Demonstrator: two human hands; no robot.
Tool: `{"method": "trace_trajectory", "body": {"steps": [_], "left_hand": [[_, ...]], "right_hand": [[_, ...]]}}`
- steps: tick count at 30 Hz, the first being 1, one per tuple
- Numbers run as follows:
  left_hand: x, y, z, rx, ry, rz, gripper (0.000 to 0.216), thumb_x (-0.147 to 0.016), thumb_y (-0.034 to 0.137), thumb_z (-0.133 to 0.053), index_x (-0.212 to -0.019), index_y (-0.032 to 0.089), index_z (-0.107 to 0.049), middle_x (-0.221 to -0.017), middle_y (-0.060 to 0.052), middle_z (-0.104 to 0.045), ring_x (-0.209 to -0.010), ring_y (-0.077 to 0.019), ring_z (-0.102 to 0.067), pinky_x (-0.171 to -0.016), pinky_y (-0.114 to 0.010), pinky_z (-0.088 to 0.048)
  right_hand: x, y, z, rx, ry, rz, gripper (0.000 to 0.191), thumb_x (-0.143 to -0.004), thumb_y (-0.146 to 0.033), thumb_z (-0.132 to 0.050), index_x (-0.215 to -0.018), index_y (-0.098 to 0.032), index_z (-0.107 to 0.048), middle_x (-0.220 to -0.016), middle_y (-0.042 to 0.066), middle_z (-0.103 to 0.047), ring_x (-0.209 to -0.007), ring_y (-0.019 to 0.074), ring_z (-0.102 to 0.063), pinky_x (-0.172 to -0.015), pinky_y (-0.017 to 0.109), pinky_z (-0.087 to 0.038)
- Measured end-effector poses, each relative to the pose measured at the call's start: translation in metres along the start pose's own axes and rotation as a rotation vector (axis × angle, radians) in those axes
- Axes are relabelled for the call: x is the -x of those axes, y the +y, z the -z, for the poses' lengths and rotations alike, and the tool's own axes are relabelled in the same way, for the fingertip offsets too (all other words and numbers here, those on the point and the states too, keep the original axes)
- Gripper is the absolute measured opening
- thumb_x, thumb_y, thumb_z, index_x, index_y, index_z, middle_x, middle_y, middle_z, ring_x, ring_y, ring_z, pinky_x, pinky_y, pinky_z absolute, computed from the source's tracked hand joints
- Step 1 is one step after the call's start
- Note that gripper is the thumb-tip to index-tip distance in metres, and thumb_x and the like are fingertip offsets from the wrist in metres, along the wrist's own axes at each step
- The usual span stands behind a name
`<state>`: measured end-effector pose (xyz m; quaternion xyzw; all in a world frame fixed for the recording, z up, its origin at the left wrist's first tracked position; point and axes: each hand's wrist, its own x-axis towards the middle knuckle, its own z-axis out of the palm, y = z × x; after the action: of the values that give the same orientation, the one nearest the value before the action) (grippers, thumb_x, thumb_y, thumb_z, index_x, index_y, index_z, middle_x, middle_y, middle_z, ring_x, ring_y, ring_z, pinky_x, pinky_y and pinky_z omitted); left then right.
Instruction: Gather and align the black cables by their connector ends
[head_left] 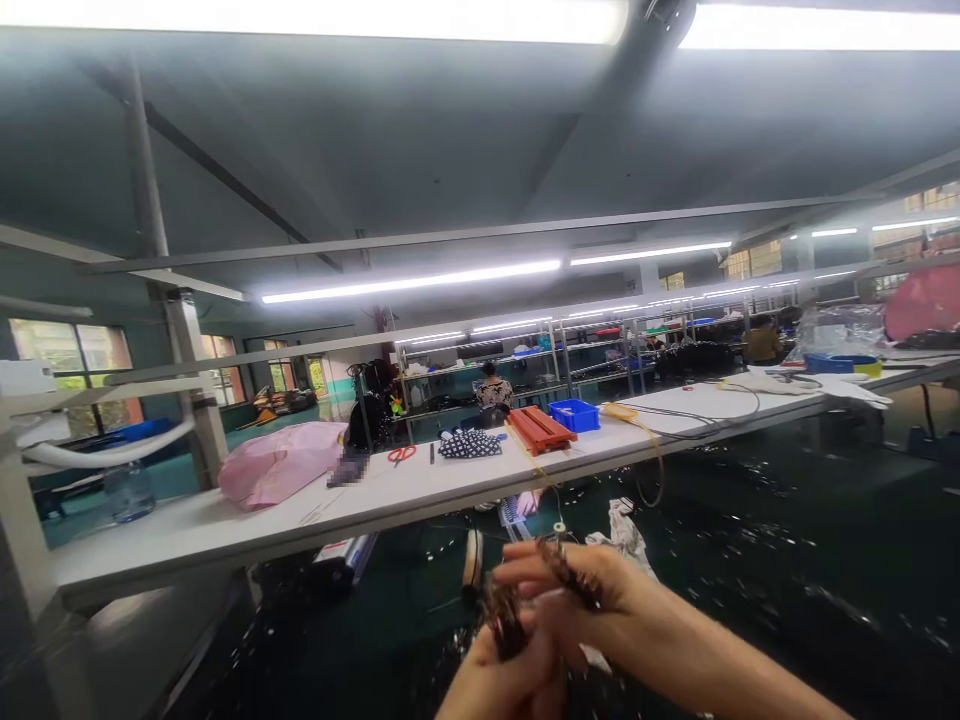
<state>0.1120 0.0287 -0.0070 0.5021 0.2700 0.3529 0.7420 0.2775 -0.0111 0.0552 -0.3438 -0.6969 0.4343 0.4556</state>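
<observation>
My left hand (517, 675) is at the bottom centre, its fingers closed around a dark brown, glossy bunched piece (504, 618) that sticks up between thumb and fingers. Close against it, my right hand (622, 600) reaches in from the lower right, with bent fingers closed on a similar dark brown piece (566, 572). Blur hides what these pieces are, and I cannot tell whether they join. The fingertips of both hands nearly meet. Just beyond them stand a pale spool-like roll (473, 560) and a crumpled white cloth (626, 530).
A long white shelf (405, 505) crosses ahead, above my hands. On it lie a pink bag (281, 465), orange-handled scissors (402, 454), a dotted cloth (470, 444), a red-brown rack (541, 430) and a blue bin (574, 414). Farther back a person (495, 390) sits among shelves.
</observation>
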Motion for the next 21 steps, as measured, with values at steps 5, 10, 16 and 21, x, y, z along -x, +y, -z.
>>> {"method": "trace_trajectory", "body": {"steps": [5,10,16,21], "left_hand": [[0.012,0.046,-0.011,-0.011,0.048,-0.084,0.030,-0.073,0.043,-0.072,-0.072,0.013,-0.067,-0.048,0.007,-0.035,-0.035,0.0016,-0.017,-0.036,-0.016,-0.012],[0.012,0.068,-0.038,-0.347,0.199,-0.293,0.027,-0.084,0.039,-0.059,-0.090,0.017,-0.074,-0.080,-0.005,-0.065,-0.057,-0.0063,-0.050,-0.053,-0.016,-0.039],[0.000,0.048,-0.050,-0.622,-0.083,-0.360,0.035,-0.085,0.048,-0.054,-0.108,0.027,-0.070,-0.130,-0.005,-0.058,-0.126,-0.0252,-0.045,-0.111,-0.037,-0.027],[0.010,0.056,-0.048,-0.548,0.077,-0.362,0.028,-0.083,0.046,-0.059,-0.099,0.028,-0.073,-0.124,-0.001,-0.063,-0.116,-0.0242,-0.052,-0.103,-0.033,-0.037]], "right_hand": [[-0.006,0.028,0.015,-0.254,0.278,-0.053,0.035,-0.080,-0.046,-0.063,-0.099,-0.016,-0.067,-0.065,-0.001,-0.064,-0.045,0.0055,-0.047,-0.045,0.020,-0.033],[-0.002,0.039,-0.002,-0.225,0.028,-0.239,0.031,-0.071,-0.042,-0.070,-0.086,-0.015,-0.069,-0.058,-0.003,-0.060,-0.041,0.0043,-0.040,-0.042,0.019,-0.025],[0.001,0.036,-0.012,-0.272,-0.007,-0.069,0.005,-0.073,-0.017,-0.063,-0.074,-0.018,-0.068,-0.070,-0.002,-0.064,-0.071,0.0133,-0.059,-0.074,0.025,-0.045],[0.003,0.036,0.001,-0.297,0.015,-0.072,0.020,-0.081,-0.032,-0.063,-0.080,-0.014,-0.072,-0.073,0.004,-0.068,-0.070,0.0163,-0.059,-0.071,0.030,-0.042]]}}
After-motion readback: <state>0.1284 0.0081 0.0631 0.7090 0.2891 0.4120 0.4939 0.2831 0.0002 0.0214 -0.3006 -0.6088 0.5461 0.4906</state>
